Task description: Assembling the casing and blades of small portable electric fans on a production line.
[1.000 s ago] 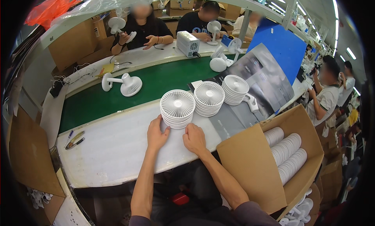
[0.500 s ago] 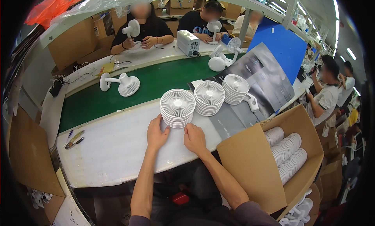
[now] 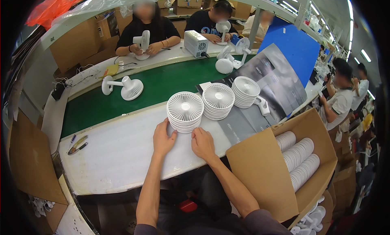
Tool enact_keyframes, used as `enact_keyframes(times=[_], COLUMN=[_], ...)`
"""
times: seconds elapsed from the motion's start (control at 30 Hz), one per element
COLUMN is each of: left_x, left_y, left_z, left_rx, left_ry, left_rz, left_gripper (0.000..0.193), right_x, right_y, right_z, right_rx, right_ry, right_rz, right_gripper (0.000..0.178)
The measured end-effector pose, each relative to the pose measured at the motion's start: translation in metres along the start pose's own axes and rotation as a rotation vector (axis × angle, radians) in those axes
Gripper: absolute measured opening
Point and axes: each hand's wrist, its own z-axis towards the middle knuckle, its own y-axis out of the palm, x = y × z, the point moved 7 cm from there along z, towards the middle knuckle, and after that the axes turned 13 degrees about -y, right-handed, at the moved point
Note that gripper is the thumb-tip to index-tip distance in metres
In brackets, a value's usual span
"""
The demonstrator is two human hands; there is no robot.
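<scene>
A stack of round white fan grilles (image 3: 185, 112) stands on the white worktop just in front of me. My left hand (image 3: 163, 138) curves against its lower left side, with the thumb near the stack's front. On the lower right side, my right hand (image 3: 202, 143) has its fingers curled in, thumb and forefinger touching the stack's edge. Two more stacks stand in a row to the right: a middle stack of grilles (image 3: 218, 101) and a farther stack of grilles (image 3: 245, 92). Beside the farthest one lies a white fan handle part (image 3: 262, 106).
An open cardboard box (image 3: 260, 170) at the right holds rows of white discs. A green conveyor belt (image 3: 162, 82) carries a white fan (image 3: 132, 89). Pliers (image 3: 77, 146) lie at the left. Across the belt, co-workers sit handling white fans near a grey power unit (image 3: 195, 44).
Both my hands stay at the front stack. The white fan on the belt has shifted slightly left. Across the belt, a co-worker has lowered and turned the fan in their hands.
</scene>
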Motion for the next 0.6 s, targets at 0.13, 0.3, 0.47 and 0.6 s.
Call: enact_keyframes(times=[0.13,0.3,0.47,0.6], left_x=[-0.002,-0.001,-0.001,-0.016], left_y=[0.000,-0.004,-0.010,-0.012], left_z=[0.000,0.003,0.016,0.018], left_rx=[0.001,-0.001,0.019,0.064], left_ry=[-0.009,-0.021,-0.024,-0.030], left_rz=[0.006,0.004,-0.002,-0.034], left_gripper=[0.061,0.060,0.056,0.052], right_x=[-0.003,-0.005,-0.006,-0.007], right_y=[0.000,0.004,0.009,0.017], right_z=[0.001,0.003,0.017,0.015], right_rx=[0.007,-0.072,-0.012,-0.040], right_ry=[-0.021,0.027,-0.017,-0.038], right_rz=[-0.030,-0.047,-0.068,-0.130], right_gripper=[0.007,0.005,0.004,0.005])
